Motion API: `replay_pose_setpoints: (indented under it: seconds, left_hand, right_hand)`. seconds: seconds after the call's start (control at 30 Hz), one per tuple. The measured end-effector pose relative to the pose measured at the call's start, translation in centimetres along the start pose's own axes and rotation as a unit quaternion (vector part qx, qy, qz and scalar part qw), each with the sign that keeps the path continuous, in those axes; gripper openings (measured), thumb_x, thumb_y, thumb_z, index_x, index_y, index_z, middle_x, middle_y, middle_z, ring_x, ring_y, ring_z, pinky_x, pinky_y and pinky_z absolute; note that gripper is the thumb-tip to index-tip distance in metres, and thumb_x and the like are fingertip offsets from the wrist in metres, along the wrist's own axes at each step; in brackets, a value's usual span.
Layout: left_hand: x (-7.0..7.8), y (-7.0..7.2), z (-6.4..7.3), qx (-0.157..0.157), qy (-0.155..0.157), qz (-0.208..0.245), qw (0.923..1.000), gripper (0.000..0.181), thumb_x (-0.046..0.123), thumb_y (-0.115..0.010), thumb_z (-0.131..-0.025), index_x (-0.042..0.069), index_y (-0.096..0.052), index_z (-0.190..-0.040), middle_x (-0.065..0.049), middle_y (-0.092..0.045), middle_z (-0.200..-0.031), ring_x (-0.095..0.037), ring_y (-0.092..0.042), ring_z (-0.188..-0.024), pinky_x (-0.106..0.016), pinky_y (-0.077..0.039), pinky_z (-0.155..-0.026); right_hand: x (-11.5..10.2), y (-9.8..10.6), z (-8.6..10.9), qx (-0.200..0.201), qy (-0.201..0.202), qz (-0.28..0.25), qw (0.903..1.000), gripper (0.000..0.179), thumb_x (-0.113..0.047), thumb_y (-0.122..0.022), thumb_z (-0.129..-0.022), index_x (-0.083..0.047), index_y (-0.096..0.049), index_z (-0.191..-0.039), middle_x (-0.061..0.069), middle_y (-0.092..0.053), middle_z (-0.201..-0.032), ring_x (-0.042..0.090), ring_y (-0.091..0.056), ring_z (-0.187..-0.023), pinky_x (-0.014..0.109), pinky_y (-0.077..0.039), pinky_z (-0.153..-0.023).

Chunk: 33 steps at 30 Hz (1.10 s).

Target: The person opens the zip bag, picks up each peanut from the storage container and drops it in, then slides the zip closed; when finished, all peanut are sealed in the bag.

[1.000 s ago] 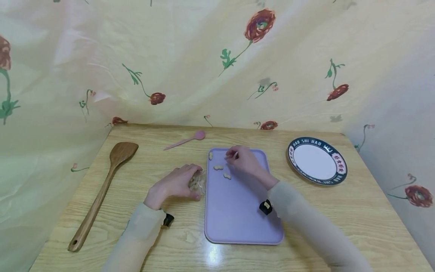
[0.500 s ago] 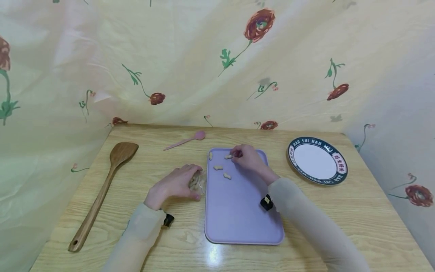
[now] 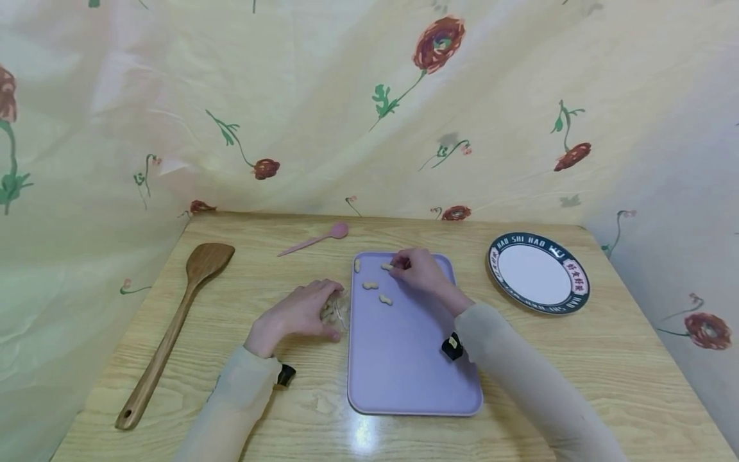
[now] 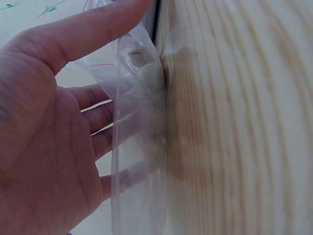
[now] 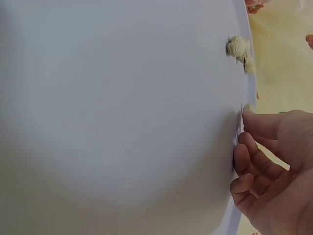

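My left hand (image 3: pixel 303 310) curves its fingers and thumb around a clear plastic bag (image 3: pixel 342 313) of peanuts, close against the left edge of a purple tray (image 3: pixel 412 366). In the left wrist view the bag (image 4: pixel 139 98) lies between thumb and fingers, with fingers showing through the film. At the tray's far end my right hand (image 3: pixel 420 269) pinches one end of a peanut (image 3: pixel 387 266); its thumb tip partly covers that peanut (image 5: pixel 248 107) in the right wrist view. Nearby on the tray lie another peanut (image 3: pixel 370 285), a lower peanut (image 3: pixel 385 299) and a corner peanut (image 3: pixel 357 265).
A wooden spatula (image 3: pixel 173 333) lies along the left side of the table (image 3: pixel 312 423). Behind the tray, to the left, is a small pink spoon (image 3: pixel 323 237). A dark-rimmed white plate (image 3: pixel 537 274) stands at the right. Flowered cloth (image 3: pixel 323 115) hangs behind the table.
My right hand has shifted slightly right since a second ago, and the peanut at its fingertips has come into fuller view on the tray. The left hand and bag stay put.
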<state>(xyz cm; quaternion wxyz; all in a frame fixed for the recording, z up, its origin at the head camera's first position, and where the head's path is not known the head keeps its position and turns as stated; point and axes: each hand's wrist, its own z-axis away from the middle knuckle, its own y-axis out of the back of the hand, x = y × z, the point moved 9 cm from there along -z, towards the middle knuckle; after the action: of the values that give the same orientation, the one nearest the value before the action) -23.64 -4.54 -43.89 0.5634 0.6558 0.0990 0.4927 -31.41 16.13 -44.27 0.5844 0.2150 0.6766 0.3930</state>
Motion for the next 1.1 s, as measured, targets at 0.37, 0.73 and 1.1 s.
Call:
replay_pose_setpoints:
  seconds: [0.37,0.73,1.1]
  left_hand:
    - [-0.1,0.1,0.0,0.001,-0.005,-0.006,1.0000,0.087,0.039,-0.088,-0.074,0.005,-0.045,-0.143,-0.009,-0.052,-0.139,-0.030,-0.047,-0.130,-0.055,-0.036,-0.107]
    - [-0.1,-0.1,0.0,0.000,0.001,-0.002,1.0000,0.089,0.040,-0.088,-0.074,0.006,-0.044,-0.143,-0.009,-0.053,-0.138,-0.029,-0.048,-0.130,-0.056,-0.036,-0.107]
    - [-0.3,-0.1,-0.1,0.004,0.003,-0.006,1.0000,0.087,0.039,-0.088,-0.074,0.007,-0.046,-0.142,-0.008,-0.053,-0.137,-0.028,-0.049,-0.128,-0.054,-0.038,-0.106]
  right_hand:
    - [-1.4,0.2,1.0,-0.001,0.001,0.001,1.0000,0.011,-0.011,-0.072,-0.090,-0.005,-0.075,-0.099,0.002,-0.066,-0.081,0.017,-0.058,-0.073,0.030,-0.048,-0.065]
    - [-5.1,-0.4,2.6,-0.028,0.075,-0.021,0.9966,0.008,-0.009,-0.073,-0.089,-0.004,-0.074,-0.095,-0.001,-0.065,-0.078,0.013,-0.056,-0.068,0.027,-0.048,-0.060]
    - [-7.8,-2.7,3.5,-0.059,0.112,-0.032,0.9914,0.008,-0.002,-0.074,-0.086,-0.002,-0.074,-0.095,0.000,-0.066,-0.074,0.009,-0.055,-0.063,0.023,-0.048,-0.058]
